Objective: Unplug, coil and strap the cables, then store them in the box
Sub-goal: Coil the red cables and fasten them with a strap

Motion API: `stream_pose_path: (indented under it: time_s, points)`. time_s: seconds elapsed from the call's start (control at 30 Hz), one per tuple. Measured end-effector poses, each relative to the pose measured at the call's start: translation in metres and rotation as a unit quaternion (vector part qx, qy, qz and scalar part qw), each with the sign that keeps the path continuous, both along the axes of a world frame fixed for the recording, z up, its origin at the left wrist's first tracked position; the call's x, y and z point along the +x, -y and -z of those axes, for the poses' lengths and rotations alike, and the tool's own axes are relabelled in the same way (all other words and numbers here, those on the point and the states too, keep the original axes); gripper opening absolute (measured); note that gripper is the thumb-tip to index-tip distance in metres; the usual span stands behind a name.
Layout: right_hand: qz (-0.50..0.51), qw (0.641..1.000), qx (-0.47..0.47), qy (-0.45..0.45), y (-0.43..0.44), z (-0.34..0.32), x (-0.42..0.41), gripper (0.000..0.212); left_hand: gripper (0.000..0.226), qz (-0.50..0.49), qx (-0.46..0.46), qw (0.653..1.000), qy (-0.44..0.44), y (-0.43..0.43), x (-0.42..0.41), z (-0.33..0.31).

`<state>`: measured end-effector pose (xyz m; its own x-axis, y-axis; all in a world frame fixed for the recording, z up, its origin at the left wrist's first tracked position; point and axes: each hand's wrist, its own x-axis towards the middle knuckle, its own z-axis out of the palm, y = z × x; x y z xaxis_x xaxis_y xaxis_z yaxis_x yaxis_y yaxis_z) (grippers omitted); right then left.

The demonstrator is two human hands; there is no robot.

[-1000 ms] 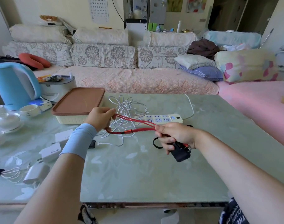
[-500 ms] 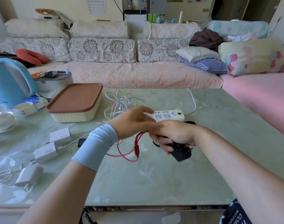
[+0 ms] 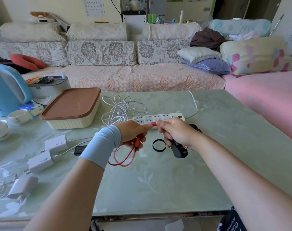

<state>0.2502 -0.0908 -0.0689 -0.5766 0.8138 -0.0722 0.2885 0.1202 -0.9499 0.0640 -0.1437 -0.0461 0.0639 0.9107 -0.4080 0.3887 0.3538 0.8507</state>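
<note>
A red cable (image 3: 123, 160) hangs in loops below my left hand (image 3: 133, 133), which grips it. My right hand (image 3: 176, 133) pinches the same cable's top bend and also holds a black charger plug (image 3: 179, 150) under its palm. A black strap loop (image 3: 159, 145) lies on the table between my hands. Behind them sits a white power strip (image 3: 165, 117), and beside it a tangle of white cables (image 3: 122, 109). The cream box with a brown lid (image 3: 72, 108) stands shut at the back left.
White chargers (image 3: 56, 144) (image 3: 40, 162) (image 3: 23, 187) with cords lie on the left of the glass table (image 3: 158, 180). A blue kettle (image 3: 7, 90), a cup (image 3: 19, 115) and a grey pot (image 3: 48, 88) stand at the far left. A sofa runs behind the table.
My left hand brought its end of the stretched red cable across to my right hand, folding it into hanging loops. The black strap loop now shows on the table.
</note>
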Motion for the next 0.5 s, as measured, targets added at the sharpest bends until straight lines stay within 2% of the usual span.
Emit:
stream_pose_path:
  time_s: [0.07, 0.17, 0.33, 0.4, 0.5]
  points:
    - [0.020, 1.000, 0.009, -0.010, -0.003, -0.001, 0.003, 0.035, 0.038, 0.007, 0.004, 1.000, 0.019, -0.001, -0.003, 0.002]
    - [0.023, 1.000, 0.009, 0.001, -0.003, -0.003, 0.008, 0.034, 0.036, -0.029, 0.013, 0.989, 0.145, -0.005, -0.004, 0.004]
    - [0.000, 1.000, -0.002, 0.011, 0.004, -0.001, 0.000, 0.037, 0.034, -0.136, 0.017, 0.927, 0.351, -0.011, 0.003, 0.009]
    - [-0.013, 1.000, 0.004, 0.022, 0.011, -0.002, -0.007, 0.039, 0.036, -0.169, 0.036, 0.905, 0.388, -0.013, 0.009, 0.010]
    - [-0.050, 0.998, -0.005, 0.040, 0.025, -0.003, -0.016, 0.043, 0.039, -0.182, 0.080, 0.901, 0.385, -0.013, 0.018, 0.010]
